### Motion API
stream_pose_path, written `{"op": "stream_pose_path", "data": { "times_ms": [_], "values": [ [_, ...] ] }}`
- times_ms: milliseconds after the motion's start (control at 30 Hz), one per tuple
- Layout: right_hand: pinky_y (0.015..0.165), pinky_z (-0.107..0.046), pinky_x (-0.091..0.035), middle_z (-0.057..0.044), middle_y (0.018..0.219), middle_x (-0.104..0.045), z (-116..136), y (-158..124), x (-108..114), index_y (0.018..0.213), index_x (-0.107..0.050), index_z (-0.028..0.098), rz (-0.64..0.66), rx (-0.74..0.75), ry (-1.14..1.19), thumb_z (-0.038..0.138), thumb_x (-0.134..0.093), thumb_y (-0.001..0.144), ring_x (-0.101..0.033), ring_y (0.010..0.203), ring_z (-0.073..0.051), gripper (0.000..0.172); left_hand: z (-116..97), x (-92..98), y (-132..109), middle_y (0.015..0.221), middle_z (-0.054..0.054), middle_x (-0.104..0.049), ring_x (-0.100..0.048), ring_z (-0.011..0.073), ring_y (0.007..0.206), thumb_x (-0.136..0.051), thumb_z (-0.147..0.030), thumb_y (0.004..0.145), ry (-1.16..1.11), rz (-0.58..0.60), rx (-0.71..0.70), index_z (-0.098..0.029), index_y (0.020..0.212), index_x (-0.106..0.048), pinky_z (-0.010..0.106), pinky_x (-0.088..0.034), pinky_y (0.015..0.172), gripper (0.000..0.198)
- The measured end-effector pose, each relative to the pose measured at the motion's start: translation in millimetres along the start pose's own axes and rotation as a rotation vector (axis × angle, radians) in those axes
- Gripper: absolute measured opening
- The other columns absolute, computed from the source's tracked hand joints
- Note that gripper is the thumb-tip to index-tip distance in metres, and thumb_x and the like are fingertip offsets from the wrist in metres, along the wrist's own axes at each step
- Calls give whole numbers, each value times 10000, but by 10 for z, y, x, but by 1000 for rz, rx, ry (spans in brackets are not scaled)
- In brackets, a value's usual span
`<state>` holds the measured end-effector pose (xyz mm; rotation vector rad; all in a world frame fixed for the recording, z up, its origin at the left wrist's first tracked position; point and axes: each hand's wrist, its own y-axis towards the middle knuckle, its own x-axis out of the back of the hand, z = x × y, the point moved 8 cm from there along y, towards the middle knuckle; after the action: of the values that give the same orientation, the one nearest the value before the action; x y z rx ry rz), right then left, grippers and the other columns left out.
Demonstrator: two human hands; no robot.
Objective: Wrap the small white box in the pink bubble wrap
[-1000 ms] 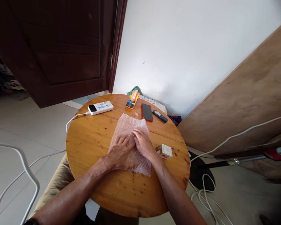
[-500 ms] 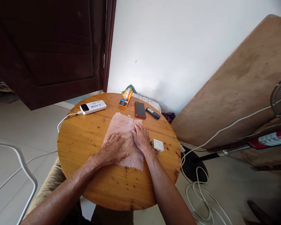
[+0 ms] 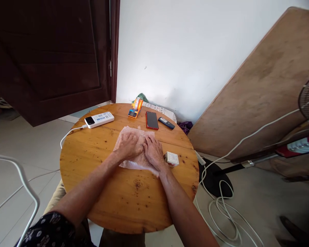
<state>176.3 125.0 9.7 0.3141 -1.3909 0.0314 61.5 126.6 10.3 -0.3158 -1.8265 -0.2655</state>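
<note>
A sheet of bubble wrap (image 3: 136, 164) lies on the round wooden table (image 3: 113, 202), its near edge lifted slightly off the wood. My left hand (image 3: 128, 144) rests flat on its upper left part, fingers stretched out and pointing away from me. My right hand (image 3: 153, 151) presses on its right side, fingers extended towards the far edge. Both palms hide much of the wrap. Just right of my right hand stands a small white box (image 3: 172, 159) with print on it.
Along the far side are an orange tape dispenser (image 3: 135, 109), a red-edged phone (image 3: 151, 120) and a dark handheld device (image 3: 166, 123). A white power bank (image 3: 99, 119) with a cable lies at left. A fan stand (image 3: 218, 181) and looped white cable (image 3: 225, 212) are right of the table.
My left hand has slid forward and right over the bubble wrap, nearer my right hand. The wrap's near edge has drawn back away from me and lifted. The view has shifted slightly.
</note>
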Motion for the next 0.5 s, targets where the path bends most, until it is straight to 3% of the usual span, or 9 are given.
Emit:
{"op": "stream_pose_path", "data": {
  "times_ms": [67, 233, 367, 500],
  "values": [
    [1075, -433, -352, -145, 1476, -499, 0, 0, 5, 1362, -522, 136, -20, -18, -8, 288, -411, 998, -434, 1332, -300, 410, 179, -41, -2, 1607, 177, -321, -220, 383, 1502, -540, -591, 862, 9, 8, 51, -194, 1425, -454, 678, -150, 1160, 694],
    [1092, -453, -344, -185, 1473, -494, -14, 6, -2, 1369, -511, 94, -18, -85, -35, 320, -420, 999, -417, 1347, -327, 444, 480, 25, -73, 1611, 183, -313, -247, 404, 1483, -559, -662, 806, 23, 24, 158, -180, 1411, -471, 685, -166, 1144, 778],
    [1099, -450, -345, -193, 1493, -468, -31, 1, 0, 1395, -486, 72, -3, -110, -42, 330, -423, 1000, -415, 1354, -329, 475, 495, 153, -82, 1529, 200, -444, -335, 400, 1440, -535, -567, 865, 32, -92, 186, -156, 1370, -512, 653, -243, 1131, 651],
    [1100, -460, -347, -192, 1495, -466, -46, 0, -17, 1383, -504, 87, 13, -114, -28, 330, -409, 1006, -424, 1350, -324, 458, 336, 110, -47, 1600, 167, -341, -237, 336, 1506, -524, -460, 907, 47, -134, 38, -174, 1415, -468, 558, -202, 1196, 586]
  ]
}}
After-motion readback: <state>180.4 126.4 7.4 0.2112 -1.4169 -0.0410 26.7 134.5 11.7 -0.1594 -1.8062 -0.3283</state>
